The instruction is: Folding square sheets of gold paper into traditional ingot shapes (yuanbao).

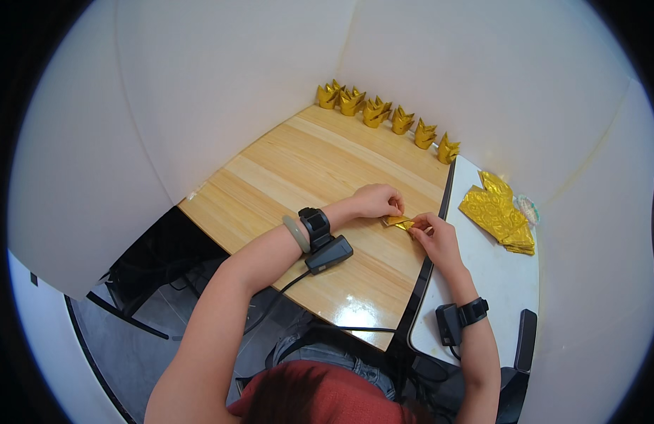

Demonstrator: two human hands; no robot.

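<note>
Between my two hands, low over the wooden table point(299, 166), is a small folded piece of gold foil paper point(399, 222). My left hand point(378, 201) has its fingers pinched at the paper's far left edge. From the other side, my right hand point(437, 242) pinches the paper's right end between thumb and fingers. Part of the paper is covered by my fingertips. Along the back edge of the table stands a row of several folded gold paper crowns point(376, 113), upright with pointed tips.
On the white side table point(475, 290) to the right lies a pile of gold foil sheets point(500, 215), beside a small round whitish object point(527, 209). White walls point(214, 78) enclose the tables. Black cables point(274, 307) run from the wrist devices point(328, 254) past the near edge.
</note>
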